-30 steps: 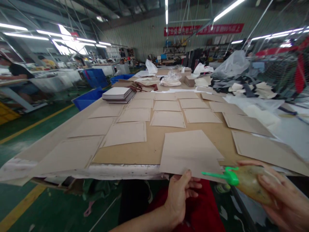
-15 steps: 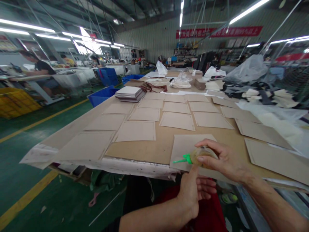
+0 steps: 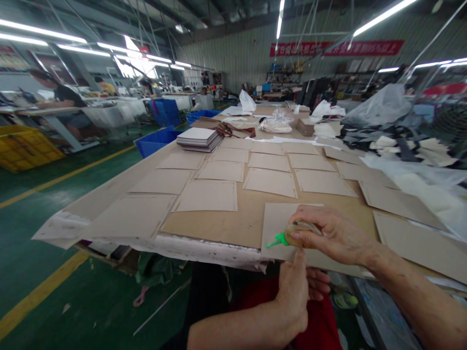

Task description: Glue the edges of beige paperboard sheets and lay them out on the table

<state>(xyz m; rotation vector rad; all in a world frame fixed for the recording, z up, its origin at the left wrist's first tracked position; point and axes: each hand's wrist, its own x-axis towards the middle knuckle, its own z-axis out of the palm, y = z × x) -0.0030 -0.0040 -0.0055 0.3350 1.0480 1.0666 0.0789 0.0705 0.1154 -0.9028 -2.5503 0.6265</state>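
R hand [image 3: 333, 233] has its grip closed round a small squeeze bottle [image 3: 297, 236] w/ a green nozzle [image 3: 276, 240]; nozzle points left and slightly down, tip over the near-left part of the nearest card sheet [image 3: 279, 221]. That sheet lies at the front edge of the bench [image 3: 226, 226], its near edge overhanging a bit. L hand [image 3: 295, 291] comes up from below, fingers pinched on the sheet's near edge just under the bottle, so its grip is closed on the sheet.

Judging how to do this well: keep the L pinch firm so the sheet can't slide or flap while the nozzle works, esp. since the overhung edge has no support. Nozzle tip looks v. close to the surface; can't tell if it's touching. Best kept low and at a shallow angle, w/ light, even squeeze, so whatever comes out lands as a thin line and not a blob. Stay inside the edge: anything running off would go onto the lap or the L fingers below.

Other sheets [image 3: 207, 196] lie in rows across the bench, apart from each other, and none touch the one in hand, so no need to shift them. A stack of boards [image 3: 199, 138] sits farther back on the left, well apart. Plastic bags and pale offcuts [image 3: 412, 143] are piled along the right side.
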